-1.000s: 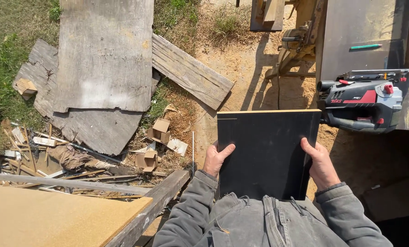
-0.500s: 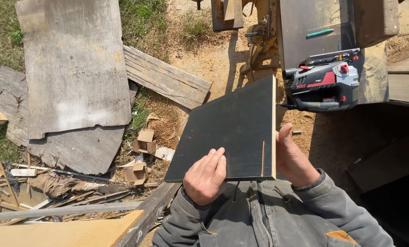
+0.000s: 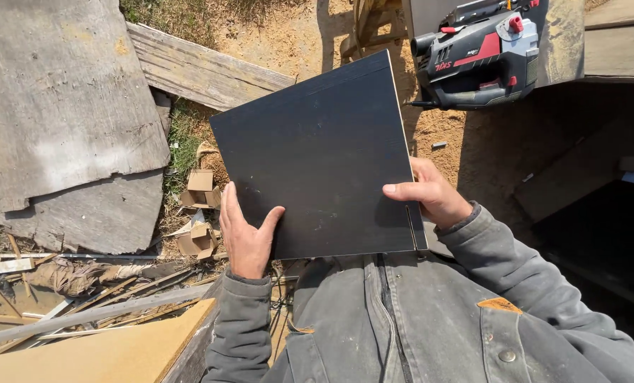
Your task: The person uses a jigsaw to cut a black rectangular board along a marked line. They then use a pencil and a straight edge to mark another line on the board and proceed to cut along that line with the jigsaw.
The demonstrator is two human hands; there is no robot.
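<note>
Both hands are on a dark square panel (image 3: 317, 159), held tilted in front of the chest. Left hand (image 3: 246, 237) grips the bottom-left edge, fingers (image 3: 229, 206) lying flat along the side, thumb on top. Right hand (image 3: 430, 195) pinches the right edge, thumb over the face. Just beyond the right fingers sits a red-and-grey power saw (image 3: 480, 53). Left of the left fingers: weathered boards (image 3: 61, 113) and wood scraps (image 3: 200, 213) on sawdusty ground.

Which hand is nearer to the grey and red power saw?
Right. The right hand holds the black panel just below the saw; the left hand grips the panel's far lower corner.
</note>
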